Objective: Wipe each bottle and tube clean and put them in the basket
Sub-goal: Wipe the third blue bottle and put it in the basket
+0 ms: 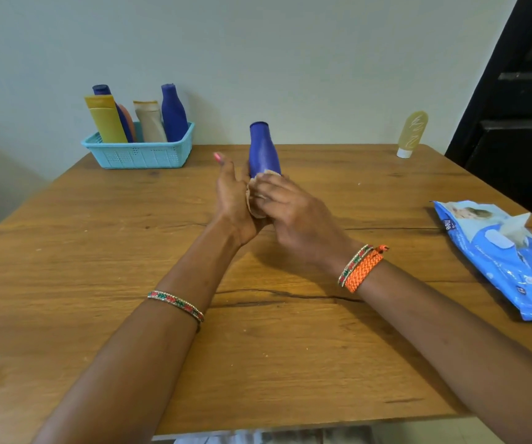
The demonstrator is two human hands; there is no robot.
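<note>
Blue bottle (263, 149) sits at the centre of the frame, held up above the wooden table (98, 267) with its narrow capped end pointing up and away from us. Our left hand (232, 200) supports its lower part from the left side, the fingers reaching up along the bottle and one pink-painted fingertip standing free; how far the thumb wraps round we cannot tell, as the bottle and the other hand hide it. Our right hand (290, 209) curls round a crumpled pale wipe (258, 200) and presses it against the lower end of the bottle, so the two hands meet there.

In the upper left of the frame we see the light blue basket (139, 153) at the far edge of the table, near the wall. Standing in it are a yellow tube (104, 118), a beige tube (149, 121), a second blue bottle (173, 112), and another blue bottle (102, 89) leaning behind the yellow tube, with something orange tucked between them.

In the upper right, well apart from the basket, a translucent yellowish tube (412, 133) stands on its white cap at the far table edge. At the right edge of the frame lies a blue pack of wipes (508, 261), a white sheet poking out of its opening. Bangles circle both our wrists, with an orange braided band (364, 269) on the right one.
</note>
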